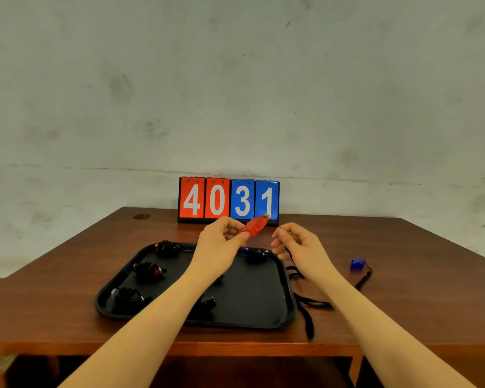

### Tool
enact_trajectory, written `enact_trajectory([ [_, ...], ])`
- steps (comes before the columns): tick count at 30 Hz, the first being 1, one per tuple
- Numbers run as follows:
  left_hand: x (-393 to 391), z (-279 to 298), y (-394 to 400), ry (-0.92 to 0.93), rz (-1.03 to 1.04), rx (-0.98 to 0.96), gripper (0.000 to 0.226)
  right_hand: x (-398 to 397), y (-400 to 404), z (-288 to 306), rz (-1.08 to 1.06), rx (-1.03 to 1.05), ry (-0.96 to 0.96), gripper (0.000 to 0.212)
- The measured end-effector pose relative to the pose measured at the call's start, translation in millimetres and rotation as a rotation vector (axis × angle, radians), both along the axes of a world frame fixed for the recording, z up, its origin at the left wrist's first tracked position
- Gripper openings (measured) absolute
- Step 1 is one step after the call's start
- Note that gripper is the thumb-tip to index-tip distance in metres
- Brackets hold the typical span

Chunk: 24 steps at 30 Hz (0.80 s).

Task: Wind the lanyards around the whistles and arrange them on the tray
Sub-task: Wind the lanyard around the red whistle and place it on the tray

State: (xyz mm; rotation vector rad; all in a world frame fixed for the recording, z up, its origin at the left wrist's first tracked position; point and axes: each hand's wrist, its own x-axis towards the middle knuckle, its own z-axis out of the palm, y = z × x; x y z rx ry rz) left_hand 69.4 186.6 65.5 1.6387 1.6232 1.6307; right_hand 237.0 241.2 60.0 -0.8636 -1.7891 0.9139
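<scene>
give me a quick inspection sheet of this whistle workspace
surface: brown wooden table, black plastic tray on it
job's things: red translucent whistle held above the tray; several black-wound whistles on the tray; blue whistle on the table right of the tray, unwound
clutter: nothing seen
grippers: left hand pinches the red whistle; right hand fingers hold its black lanyard
cables: nothing seen beyond the lanyards
surroundings: red-and-blue flip scoreboard reading 4031, stained grey wall
</scene>
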Motion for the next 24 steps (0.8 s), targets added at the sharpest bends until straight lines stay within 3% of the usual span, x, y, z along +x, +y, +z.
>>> enact_trajectory([
  [7,-19.8,3.7,9.1,-0.077,-0.013,-0.016,0.009,-13.1,12.5,11.8,-0.055,0.029,0.059,0.022],
  [14,-30.7,9.1,33.1,-0.325,-0.127,-0.007,0.011,-28.6,46.7,4.2,-0.032,-0.001,0.243,0.033],
  [19,-30.5,11.1,52.4,-0.433,-0.226,-0.005,0.009,-39.2,73.4,-2.1,-0.084,0.109,0.162,0.027],
  [24,-34.5,12.1,76.7,-0.478,-0.269,0.001,0.009,-56.9,104.8,-3.2,-0.197,0.068,0.236,0.012],
])
